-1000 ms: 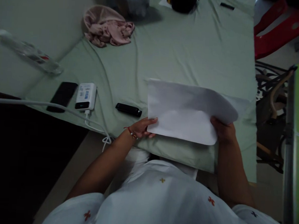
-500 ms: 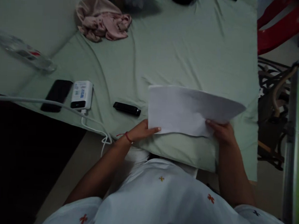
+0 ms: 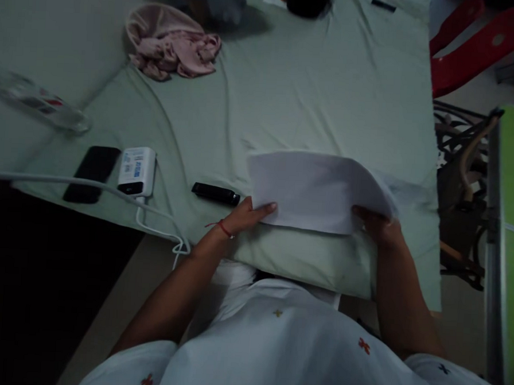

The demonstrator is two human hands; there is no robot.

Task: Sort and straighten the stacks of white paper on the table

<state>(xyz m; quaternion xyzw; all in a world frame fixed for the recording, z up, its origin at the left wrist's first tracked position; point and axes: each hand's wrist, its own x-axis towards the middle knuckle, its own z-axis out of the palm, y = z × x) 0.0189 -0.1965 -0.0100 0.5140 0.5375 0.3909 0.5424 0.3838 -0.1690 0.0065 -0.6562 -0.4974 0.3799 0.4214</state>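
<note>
Left hand (image 3: 248, 214) and right hand (image 3: 373, 224) both grip one white paper sheet (image 3: 315, 190).

The sheet of paper (image 3: 317, 190) is white and matt, thin enough to bow softly along its far edge. Under it lies the bed sheet (image 3: 288, 96), pale green woven cloth — smooth in finish, but drawn into long shallow creases. The pink garment (image 3: 172, 47) is soft, crumpled fabric, dull all over. The phone (image 3: 92, 172) looks like black glass with a faint sheen; the power bank (image 3: 136, 170) beside it is white plastic, slightly glossy, with a rubbery white cable (image 3: 152, 216). The bottle (image 3: 37, 102) is clear plastic, catching light. The chair (image 3: 480, 46) — red moulded plastic — shines.
</note>
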